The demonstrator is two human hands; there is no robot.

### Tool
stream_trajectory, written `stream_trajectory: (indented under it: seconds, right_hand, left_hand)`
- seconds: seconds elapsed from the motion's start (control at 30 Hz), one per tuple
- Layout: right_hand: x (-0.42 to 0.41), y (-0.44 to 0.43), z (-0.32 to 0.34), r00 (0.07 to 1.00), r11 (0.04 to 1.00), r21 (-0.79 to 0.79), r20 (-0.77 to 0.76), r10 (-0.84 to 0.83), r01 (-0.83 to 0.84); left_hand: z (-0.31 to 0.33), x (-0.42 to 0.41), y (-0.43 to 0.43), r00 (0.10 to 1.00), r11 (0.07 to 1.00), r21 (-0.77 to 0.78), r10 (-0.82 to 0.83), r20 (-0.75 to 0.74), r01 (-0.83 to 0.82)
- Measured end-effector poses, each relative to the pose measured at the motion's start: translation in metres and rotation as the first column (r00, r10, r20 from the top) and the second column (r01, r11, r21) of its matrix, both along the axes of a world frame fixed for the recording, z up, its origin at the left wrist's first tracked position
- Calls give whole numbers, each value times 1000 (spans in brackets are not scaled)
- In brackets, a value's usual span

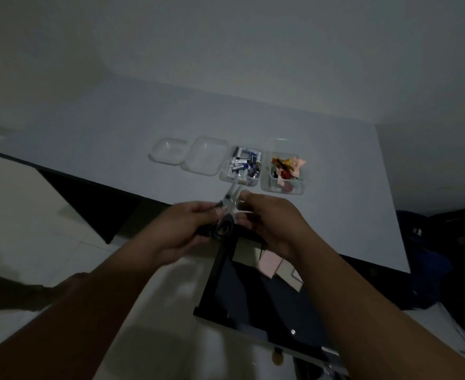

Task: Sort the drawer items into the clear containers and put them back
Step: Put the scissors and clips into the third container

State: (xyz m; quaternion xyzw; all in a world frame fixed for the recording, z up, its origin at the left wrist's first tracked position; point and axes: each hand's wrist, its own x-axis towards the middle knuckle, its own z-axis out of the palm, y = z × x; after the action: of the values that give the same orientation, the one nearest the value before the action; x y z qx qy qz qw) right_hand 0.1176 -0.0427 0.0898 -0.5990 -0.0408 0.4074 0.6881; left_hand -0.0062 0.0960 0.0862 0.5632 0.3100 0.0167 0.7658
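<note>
Dim light flattens the white table, where four clear containers stand in a row: two empty, one with batteries, one with colourful bits too blurred to name. Nearer, over the open black drawer, the left hand and right hand both close on scissors, black handles partly hidden by fingers, blades pointing at the containers.
</note>
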Motion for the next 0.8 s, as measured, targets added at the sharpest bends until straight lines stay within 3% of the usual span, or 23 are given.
stream_trajectory:
  seconds: [0.27, 0.6, 0.8]
  right_hand:
    - [15, 64, -5, 998, 1000, -8, -66, 17, -18]
    - [45, 130, -7, 989, 992, -112, 142, -32, 49]
    - [59, 157, -9, 979, 988, -142, 199, -34, 63]
  left_hand:
    - [23, 104, 112, 933, 931, 63, 359, 17, -359]
    - [-13, 170, 176, 930, 928, 267, 315, -188, -260]
    - [-29, 183, 197, 932, 864, 501, 222, -288, -51]
